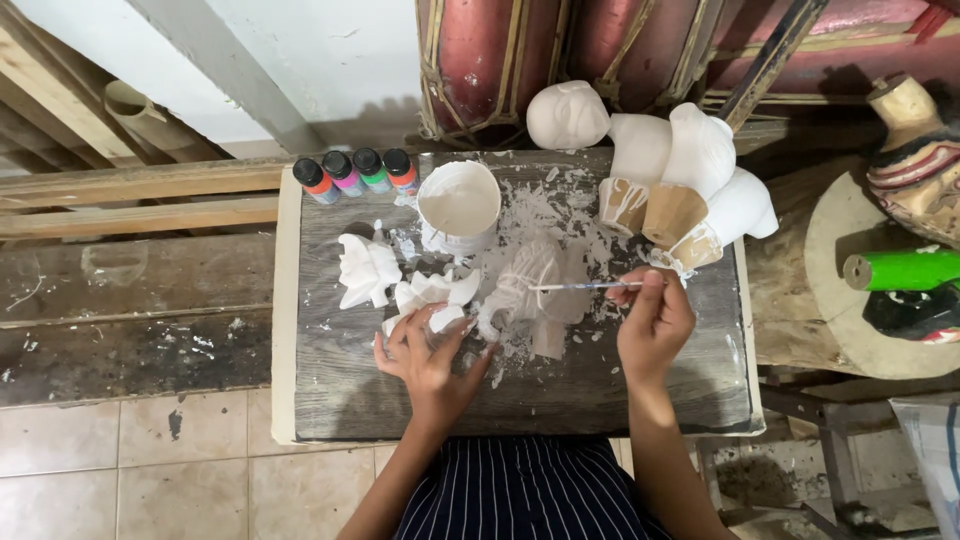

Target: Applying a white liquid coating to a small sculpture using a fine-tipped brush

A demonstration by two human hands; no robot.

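Note:
My left hand (428, 355) grips a small white plaster piece (445, 318) on the dark wooden board (600, 400). My right hand (652, 322) holds a thin paintbrush (580, 286) that points left over a white-coated figure (530, 285) lying in the board's middle. A white cup of white paint (459, 205) stands just behind the figure. More white carved pieces (366, 270) lie to the left of my left hand.
Several small paint bottles (357, 172) with black caps line the board's back left. White wooden heads and busts (690, 175) stand at the back right. A green cylinder (900, 270) and a painted mask (915, 165) rest at right. Wooden planks (130, 200) lie at left.

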